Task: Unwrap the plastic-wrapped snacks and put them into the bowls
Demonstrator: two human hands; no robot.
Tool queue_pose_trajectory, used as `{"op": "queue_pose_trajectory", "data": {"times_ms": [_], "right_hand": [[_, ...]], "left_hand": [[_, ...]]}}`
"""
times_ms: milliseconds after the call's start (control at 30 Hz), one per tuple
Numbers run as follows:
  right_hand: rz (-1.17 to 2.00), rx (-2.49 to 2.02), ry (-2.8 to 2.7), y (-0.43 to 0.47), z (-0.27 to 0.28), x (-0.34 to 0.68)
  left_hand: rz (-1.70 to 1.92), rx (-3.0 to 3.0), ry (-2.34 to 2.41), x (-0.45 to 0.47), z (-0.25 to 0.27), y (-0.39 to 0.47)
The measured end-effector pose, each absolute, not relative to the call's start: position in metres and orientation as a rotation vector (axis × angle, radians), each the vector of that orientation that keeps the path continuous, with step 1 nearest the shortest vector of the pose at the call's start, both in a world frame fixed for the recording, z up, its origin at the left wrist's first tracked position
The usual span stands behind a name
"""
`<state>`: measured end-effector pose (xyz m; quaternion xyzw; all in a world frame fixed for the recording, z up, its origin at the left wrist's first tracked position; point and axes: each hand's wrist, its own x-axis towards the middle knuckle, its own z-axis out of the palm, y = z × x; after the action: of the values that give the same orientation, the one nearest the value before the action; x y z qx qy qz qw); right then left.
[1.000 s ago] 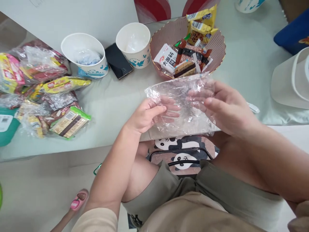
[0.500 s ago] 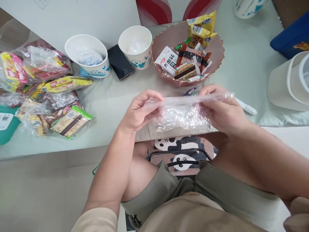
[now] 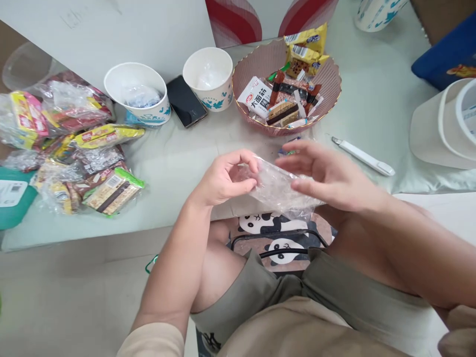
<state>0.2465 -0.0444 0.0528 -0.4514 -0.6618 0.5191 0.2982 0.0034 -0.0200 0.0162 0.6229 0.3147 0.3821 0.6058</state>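
A crinkled clear plastic bag (image 3: 277, 186) hangs over the table's front edge, above my lap. My left hand (image 3: 226, 178) pinches its upper left corner between thumb and fingers. My right hand (image 3: 323, 173) is at the bag's right side with fingers spread and thumb apart, slightly blurred; it does not grip the bag. Behind my right fingers, a small bluish wrapper (image 3: 292, 145) is partly hidden. Just beyond the hands stands a pink scalloped bowl (image 3: 256, 124) of wrapped snacks (image 3: 284, 101). To the right lies a white utility knife (image 3: 362, 156).
Wrapped snacks (image 3: 111, 191) are heaped at the left, beside a green container (image 3: 15, 198). Two paper cups (image 3: 148, 116) (image 3: 217, 101) flank a black phone (image 3: 187, 103). White buckets (image 3: 427, 129) and a blue object (image 3: 446, 59) stand at the right; a white box (image 3: 148, 29) is behind.
My right hand has let go of the bag's stretched upper edge, and its fingers have spread. The bag now sags from my left hand. The utility knife shows more fully.
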Motion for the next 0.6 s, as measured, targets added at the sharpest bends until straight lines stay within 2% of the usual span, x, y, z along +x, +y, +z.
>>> {"op": "queue_pose_trajectory", "data": {"times_ms": [100,200,267,300,400,600], "right_hand": [[1.584,-1.316,-2.071,-0.048,0.055,0.242],[1.48,-1.4,-2.183,-0.05,0.055,0.237],[1.418,-1.419,-2.168,-0.05,0.054,0.236],[1.4,-1.418,-2.155,-0.05,0.053,0.236],[1.393,-1.334,-2.11,-0.049,0.052,0.237],[1.339,-1.038,-1.91,-0.043,0.053,0.238]], "left_hand": [[1.057,1.71,0.871,0.006,0.013,-0.019],[1.675,2.018,1.114,0.014,0.011,-0.023],[1.974,2.188,1.086,0.022,0.014,-0.03],[1.958,2.279,1.029,0.027,0.016,-0.034],[1.569,2.411,0.982,0.038,0.019,-0.044],[1.168,1.927,0.999,0.036,0.015,-0.04]]}}
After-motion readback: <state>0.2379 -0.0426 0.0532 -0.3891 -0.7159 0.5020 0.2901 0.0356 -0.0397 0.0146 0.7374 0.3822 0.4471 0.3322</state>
